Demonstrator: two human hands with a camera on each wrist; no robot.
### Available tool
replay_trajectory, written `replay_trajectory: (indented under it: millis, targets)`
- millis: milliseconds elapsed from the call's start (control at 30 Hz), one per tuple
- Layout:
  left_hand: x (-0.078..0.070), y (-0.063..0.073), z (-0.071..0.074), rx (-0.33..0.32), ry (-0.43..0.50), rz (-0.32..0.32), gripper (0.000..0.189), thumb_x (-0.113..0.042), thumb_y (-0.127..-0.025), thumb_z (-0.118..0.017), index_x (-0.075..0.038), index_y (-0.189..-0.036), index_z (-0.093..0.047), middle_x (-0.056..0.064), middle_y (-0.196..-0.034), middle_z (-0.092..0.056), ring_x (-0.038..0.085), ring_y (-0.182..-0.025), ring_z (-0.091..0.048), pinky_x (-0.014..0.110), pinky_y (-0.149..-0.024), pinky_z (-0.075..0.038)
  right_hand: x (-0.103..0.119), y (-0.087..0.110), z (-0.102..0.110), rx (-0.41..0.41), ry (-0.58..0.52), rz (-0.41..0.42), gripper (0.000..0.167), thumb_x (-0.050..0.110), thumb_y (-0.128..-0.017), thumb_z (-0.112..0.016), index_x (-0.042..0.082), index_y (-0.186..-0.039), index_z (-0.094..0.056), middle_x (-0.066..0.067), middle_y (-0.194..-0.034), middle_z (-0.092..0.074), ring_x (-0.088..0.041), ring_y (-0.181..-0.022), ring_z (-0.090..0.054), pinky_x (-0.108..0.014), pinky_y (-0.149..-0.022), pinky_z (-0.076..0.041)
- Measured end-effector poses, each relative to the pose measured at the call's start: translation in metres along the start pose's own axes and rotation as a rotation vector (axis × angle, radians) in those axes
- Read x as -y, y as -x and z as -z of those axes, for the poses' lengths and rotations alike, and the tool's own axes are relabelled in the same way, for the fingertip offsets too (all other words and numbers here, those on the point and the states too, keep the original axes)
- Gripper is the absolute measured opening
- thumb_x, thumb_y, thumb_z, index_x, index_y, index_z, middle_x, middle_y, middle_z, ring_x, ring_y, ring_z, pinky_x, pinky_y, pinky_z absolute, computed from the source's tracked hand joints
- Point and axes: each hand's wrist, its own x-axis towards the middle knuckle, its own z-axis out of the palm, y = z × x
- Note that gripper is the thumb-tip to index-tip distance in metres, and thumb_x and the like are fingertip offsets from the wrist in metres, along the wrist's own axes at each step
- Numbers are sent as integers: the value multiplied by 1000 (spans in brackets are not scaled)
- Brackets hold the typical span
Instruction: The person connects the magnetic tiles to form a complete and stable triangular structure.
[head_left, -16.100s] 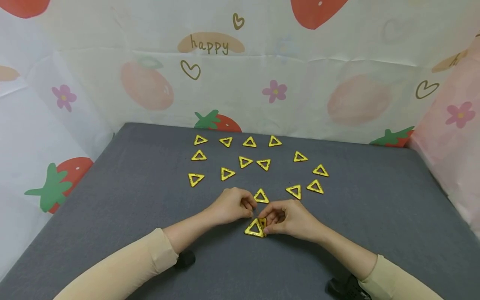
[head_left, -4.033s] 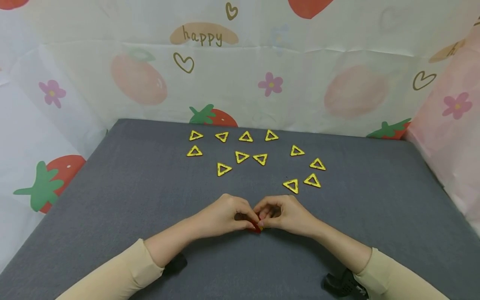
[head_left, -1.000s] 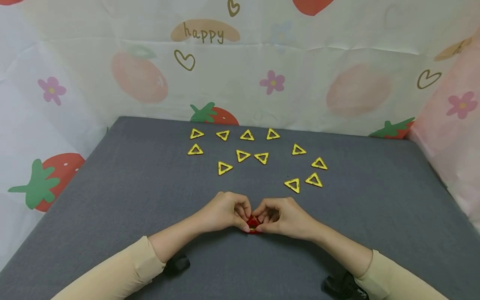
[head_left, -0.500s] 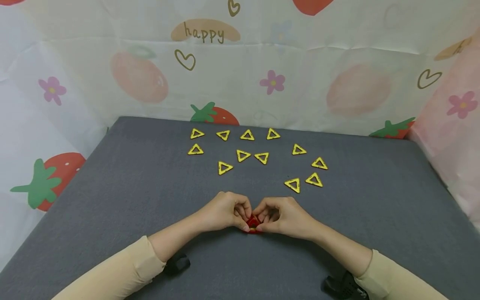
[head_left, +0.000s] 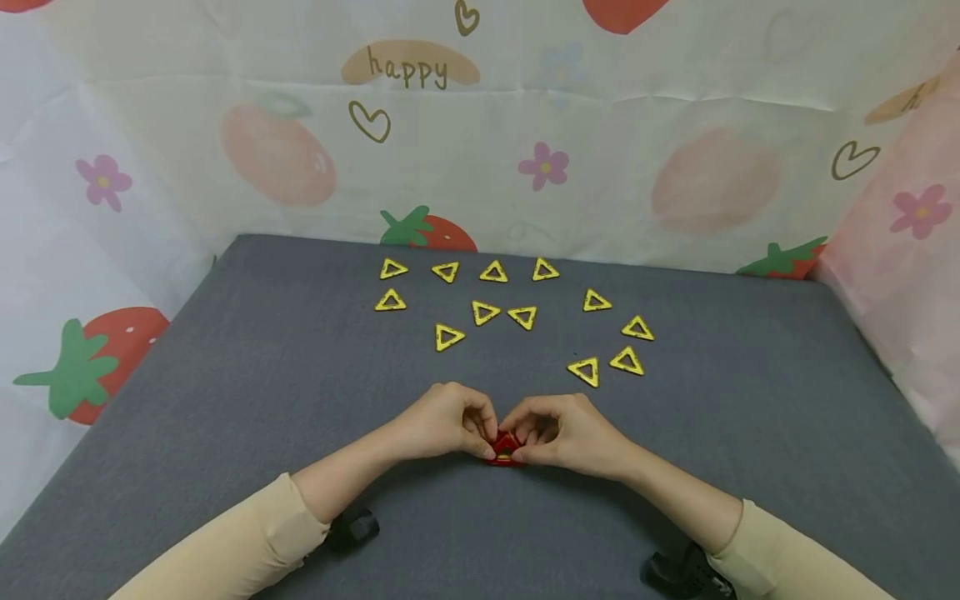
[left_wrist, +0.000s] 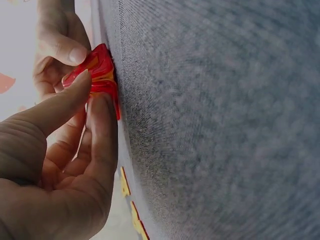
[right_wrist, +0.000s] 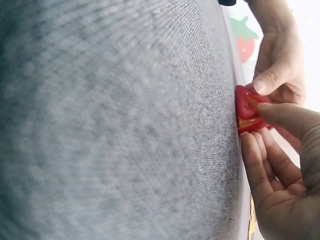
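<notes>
Pinch from 2 sides

Patterned cloth (head_left: 465, 192) hangs behind the far edge of a dark grey table (head_left: 262, 400), whose near edge is out of view. 2 pale sleeves (head_left: 217, 546) (head_left: 795, 554) reach in from the bottom corners of the head view. The left hand (head_left: 441, 423) and right hand (head_left: 566, 435) come together well away from the table's far edge, roughly midway between its far left and far right corners.

Between them is a small red bundle (head_left: 507, 440) of triangles, with bits of yellow showing through. Each hand grips it between thumb and fingers, the left from the left side, the right from the right. Neither hand is nearer; both touch it. Its lower side runs left to right, about parallel to the far edge, so the 2 grips face each other along that line. It sits low against the table; fingers hide how its triangles meet.

Beyond the hands, 12 yellow triangles (head_left: 440, 337) lie flat, 4 of them in a row along the far edge.
</notes>
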Motion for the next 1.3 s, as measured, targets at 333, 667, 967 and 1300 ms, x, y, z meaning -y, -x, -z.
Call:
replay_trajectory:
  millis: [333,667,967,1300]
  targets:
    - [2,1,1,16,3,30,12,-12,-77,-84,-10,-84,-74,3,-78,-75,3,-65,-65,21,-61,-53,2,0,0,2,-8,-9,26,11,-85,-77,22,-108,-73,-1,-88,-73,-5,-74,-68,-28,-68,-60]
    - [1,-1,-1,21,32,31,16,-6,-75,-84,-7,-86,-73,6,-81,-76,4,-68,-69,21,-63,-55,1,0,0,-4,-11,-40,27,16,-83,-80,24,-108,-73,0,-89,-74,-6,-75,-69,-28,-69,-60]
    - [-1,2,0,0,-72,18,17,-8,-72,-86,-8,-86,-76,7,-90,-66,4,-71,-68,18,-63,-54,1,-1,-1,4,-15,-52,29,18,-82,-81,22,-110,-72,-1,-90,-74,-6,-76,-69,-27,-70,-60]
    - [-1,1,0,-9,-97,-25,17,-10,-72,-86,-10,-86,-76,4,-88,-71,1,-69,-64,18,-62,-53,1,-2,-1,6,-20,-84,34,19,-81,-82,15,-113,-71,-6,-91,-74,-6,-76,-69,-24,-71,-59]
